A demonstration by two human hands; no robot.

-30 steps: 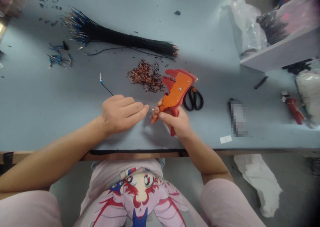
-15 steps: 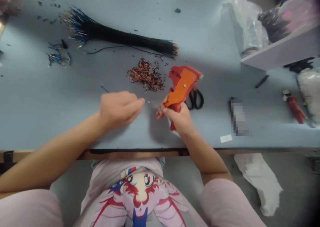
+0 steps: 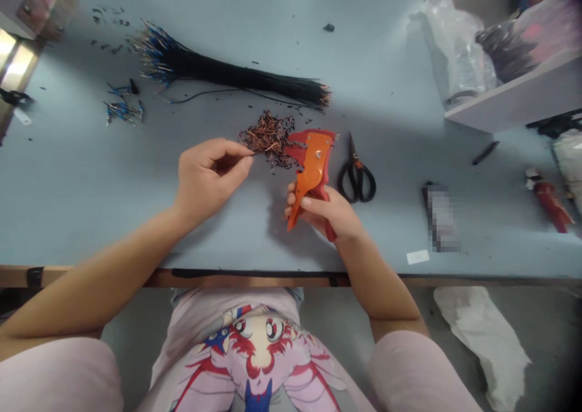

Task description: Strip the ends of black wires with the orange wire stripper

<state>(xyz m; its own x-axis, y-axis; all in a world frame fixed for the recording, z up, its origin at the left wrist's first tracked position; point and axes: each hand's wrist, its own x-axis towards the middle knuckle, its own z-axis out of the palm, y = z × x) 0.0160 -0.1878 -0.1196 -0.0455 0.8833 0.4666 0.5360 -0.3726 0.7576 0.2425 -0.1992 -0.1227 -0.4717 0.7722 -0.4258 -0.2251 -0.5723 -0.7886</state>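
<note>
My left hand point(image 3: 211, 176) is closed in a pinch on a thin dark wire point(image 3: 257, 153); only a short end shows past the fingertips, pointing right. My right hand point(image 3: 325, 212) grips an orange and red wire stripper point(image 3: 313, 157) by its handles, its red jaws facing left toward that wire end. A gap separates the wire from the jaws. Behind both lies a heap of copper and black wire scraps point(image 3: 268, 134), partly covered by the stripper's jaws. Further back rests a long bundle of black wires point(image 3: 236, 79) with blue-sleeved metal tips at its left end.
Black-handled scissors point(image 3: 357, 179) lie right of the stripper. A small pile of blue-ended pieces point(image 3: 122, 110) sits at the left. To the right are a pixelated dark object point(image 3: 441, 218), a white label point(image 3: 418, 257), a red-handled tool point(image 3: 551, 203) and a shelf point(image 3: 504, 100) with plastic bags.
My left hand has turned and risen, and the wire end now shows at its fingertips. The stripper has tilted upright and shifted left, uncovering the scissors. The whole view has shifted slightly.
</note>
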